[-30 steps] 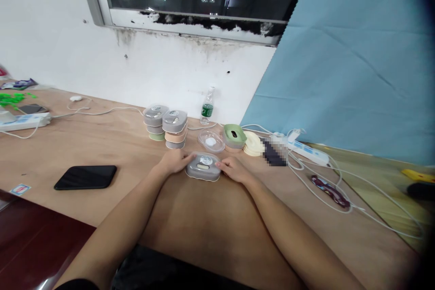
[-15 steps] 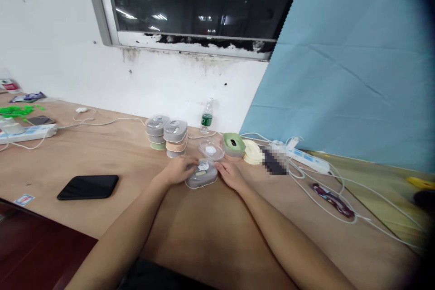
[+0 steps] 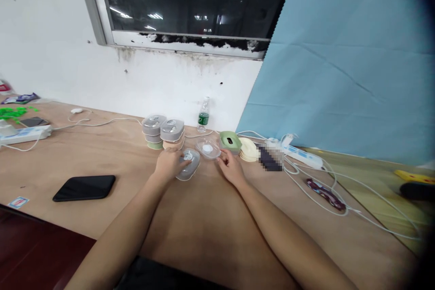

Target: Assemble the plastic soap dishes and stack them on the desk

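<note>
My left hand (image 3: 169, 163) is closed on the left side of a small grey plastic box with a clear lid (image 3: 190, 166), which is turned at an angle. My right hand (image 3: 231, 166) has its thumb and fingers apart at the right edge of a loose clear lid (image 3: 206, 148); whether they touch it I cannot tell. Just behind that hand sits a green box part with a dark slot (image 3: 231, 141), beside a stack of cream discs (image 3: 249, 150). Behind my left hand stand two stacks of lidded boxes (image 3: 172, 130), partly hidden by it.
A plastic bottle (image 3: 203, 118) stands by the wall. On the left of the table (image 3: 129, 154) lie a black phone-like slab (image 3: 84, 188) and a power strip (image 3: 27, 134). To the right are another power strip (image 3: 304, 157), white cables and a dark red wrapper (image 3: 325, 194).
The grey box has moved left and turned in my left hand. My right hand has left the box and is now by the loose clear lid. The view has shifted slightly.
</note>
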Demonstrator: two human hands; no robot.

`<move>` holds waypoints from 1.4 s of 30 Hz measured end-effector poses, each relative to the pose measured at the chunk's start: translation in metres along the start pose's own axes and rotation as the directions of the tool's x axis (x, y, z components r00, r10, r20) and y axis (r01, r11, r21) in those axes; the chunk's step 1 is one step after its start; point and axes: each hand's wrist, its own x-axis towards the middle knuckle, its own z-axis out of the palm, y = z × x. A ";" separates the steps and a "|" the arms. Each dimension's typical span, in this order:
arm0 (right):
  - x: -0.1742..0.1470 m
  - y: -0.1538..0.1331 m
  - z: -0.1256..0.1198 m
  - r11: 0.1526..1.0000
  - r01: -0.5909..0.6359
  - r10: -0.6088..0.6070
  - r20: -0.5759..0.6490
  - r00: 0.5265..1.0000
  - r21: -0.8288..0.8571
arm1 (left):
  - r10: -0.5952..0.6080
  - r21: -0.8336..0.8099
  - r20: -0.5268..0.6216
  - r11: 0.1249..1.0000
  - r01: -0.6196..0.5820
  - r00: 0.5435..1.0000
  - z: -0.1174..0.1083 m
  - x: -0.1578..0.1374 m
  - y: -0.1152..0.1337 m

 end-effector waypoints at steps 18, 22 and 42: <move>0.007 0.024 -0.011 0.999 -0.049 0.054 -0.380 0.923 0.022 | 0.150 -0.017 -0.003 0.989 -0.150 0.989 0.007 -0.006 0.014; 0.005 0.020 -0.008 0.999 -0.032 0.032 -0.348 0.937 0.006 | 0.197 0.006 0.090 0.980 -0.198 0.976 -0.006 -0.007 0.012; 0.021 0.074 -0.049 0.944 -0.285 0.128 -0.609 0.782 -0.168 | -0.037 0.107 0.065 0.994 0.030 0.997 -0.010 -0.011 0.022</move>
